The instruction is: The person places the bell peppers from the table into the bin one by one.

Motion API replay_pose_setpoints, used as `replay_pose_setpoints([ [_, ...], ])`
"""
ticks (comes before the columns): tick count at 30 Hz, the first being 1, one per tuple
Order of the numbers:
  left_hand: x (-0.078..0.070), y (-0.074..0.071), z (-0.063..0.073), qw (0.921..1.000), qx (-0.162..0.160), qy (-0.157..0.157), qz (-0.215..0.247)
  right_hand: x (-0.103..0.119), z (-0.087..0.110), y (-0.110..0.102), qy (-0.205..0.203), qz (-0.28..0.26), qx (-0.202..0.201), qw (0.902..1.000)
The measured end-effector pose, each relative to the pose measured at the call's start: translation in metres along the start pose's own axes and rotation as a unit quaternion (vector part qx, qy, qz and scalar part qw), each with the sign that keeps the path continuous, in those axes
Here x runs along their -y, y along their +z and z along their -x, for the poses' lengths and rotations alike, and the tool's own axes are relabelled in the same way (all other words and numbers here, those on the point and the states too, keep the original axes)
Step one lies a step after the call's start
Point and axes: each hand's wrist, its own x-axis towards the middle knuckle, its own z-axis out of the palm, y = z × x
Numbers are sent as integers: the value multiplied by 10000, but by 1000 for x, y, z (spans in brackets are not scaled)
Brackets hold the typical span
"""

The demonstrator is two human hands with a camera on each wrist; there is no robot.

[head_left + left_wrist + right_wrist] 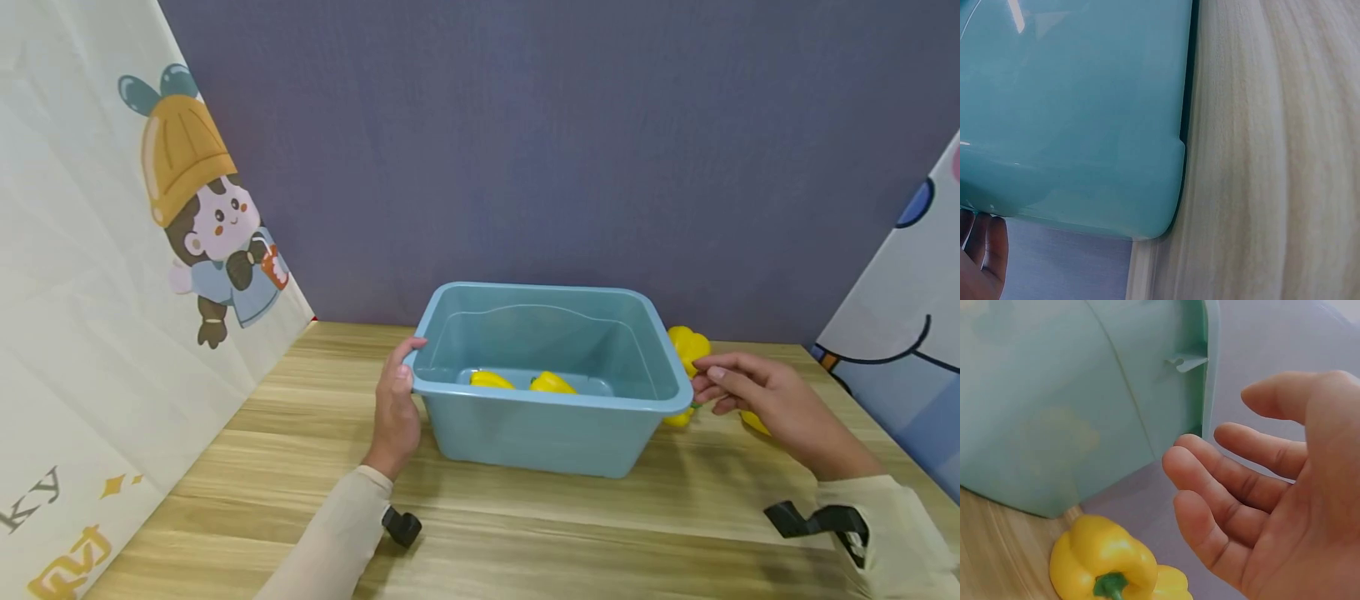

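Observation:
A light blue plastic bin [532,433] stands on the wooden table with two yellow bell peppers [553,382] showing on its floor. My left hand [397,412] grips the bin's left rim, thumb over the edge and fingers under it; those fingers [995,244] show at the rim in the left wrist view. Beside the bin's right end my right hand [750,392] hovers with loosely bent fingers and nothing held. Close to it are more yellow peppers, one at the back [687,343] and one with a green stem [1105,556]. Another pepper [753,422] is partly hidden behind the right hand.
A dark grey-blue panel [525,150] rises behind the bin. White printed sheets flank the table, with a cartoon figure [217,217] on the left one. Bare wood of the table [525,533] runs in front of the bin.

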Motion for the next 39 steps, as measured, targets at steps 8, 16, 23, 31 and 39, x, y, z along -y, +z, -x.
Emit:
replay_pose_setpoints([
  [8, 0, 0, 0, 9999, -14, 78, -81, -11, 2, -2, 151, 49, 78, 9998],
  [16, -2, 0, 0, 9999, -66, 14, -90, -17, 1, -1, 398, 270, 27, 9988],
  [23, -1, 1, 0, 10000, -70, 35, -46, -20, 2, -5, 563, 516, -26, 9971],
  [31, -1, -1, 0, 10000, -66, 22, -37, -23, 3, -10, 774, 754, -33, 9941],
  [39, 0, -1, 0, 10000, -34, 47, -59, -27, 6, -15, 886, 883, -150, 9920],
])
